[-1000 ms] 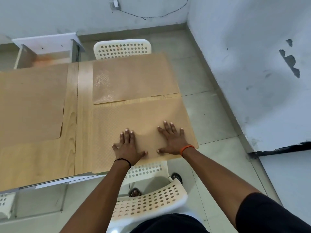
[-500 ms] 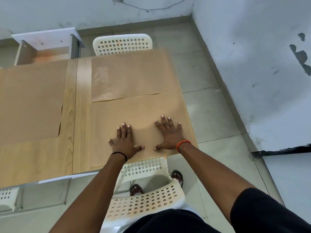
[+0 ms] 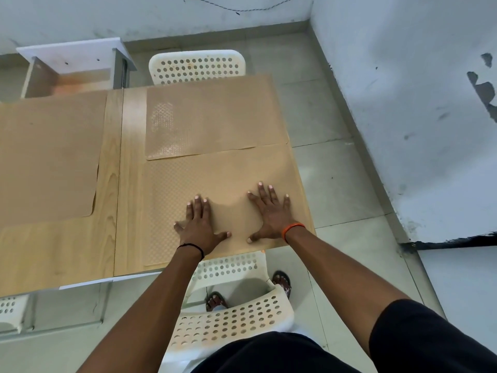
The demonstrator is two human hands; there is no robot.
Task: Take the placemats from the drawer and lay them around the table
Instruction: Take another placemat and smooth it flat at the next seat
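Note:
Three tan placemats lie on the wooden table. The near placemat covers the table's near right corner. My left hand and my right hand press flat on it, fingers spread, holding nothing. A second placemat lies beyond it at the far right, its near edge meeting or slightly overlapping the near one. A third placemat covers the far left part of the table.
A white perforated chair stands between me and the table, another chair at the far side. An open white drawer unit sits behind the table at the far left. A wall runs close on the right.
Both hands stay flat on the near placemat in nearly the same spot. The camera view has shifted a little.

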